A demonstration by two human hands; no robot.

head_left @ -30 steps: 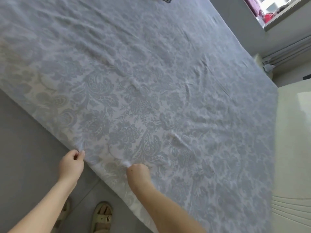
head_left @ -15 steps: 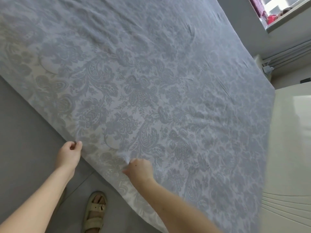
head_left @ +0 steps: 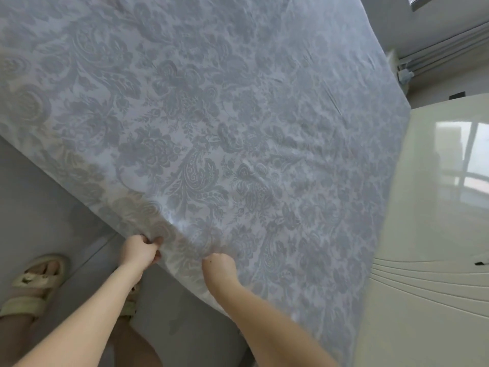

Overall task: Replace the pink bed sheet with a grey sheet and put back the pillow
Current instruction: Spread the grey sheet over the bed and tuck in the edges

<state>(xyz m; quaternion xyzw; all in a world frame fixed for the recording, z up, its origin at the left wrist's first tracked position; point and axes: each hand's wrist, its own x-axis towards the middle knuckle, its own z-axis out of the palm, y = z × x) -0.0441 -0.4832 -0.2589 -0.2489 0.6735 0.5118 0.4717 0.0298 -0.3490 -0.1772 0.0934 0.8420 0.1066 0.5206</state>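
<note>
fingers [head_left: 155,240] of my left hand [head_left: 139,251] are curled tight on the near hem of the grey sheet [head_left: 238,115], pinching a fold of it. my right hand [head_left: 219,267], just beside it, is fisted into the same edge. the sheet lies spread flat over the bed [head_left: 436,207], its long axis running along the edge i hold, from upper left down toward the glossy cream end board [head_left: 423,300] on my right. my sandal [head_left: 34,282] stands on the grey floor [head_left: 39,202].

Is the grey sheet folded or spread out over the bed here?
Spread. The grey sheet lies flat in one layer, lightly wrinkled, reaching the far edge; the left hand and right hand grip its near edge.
</note>
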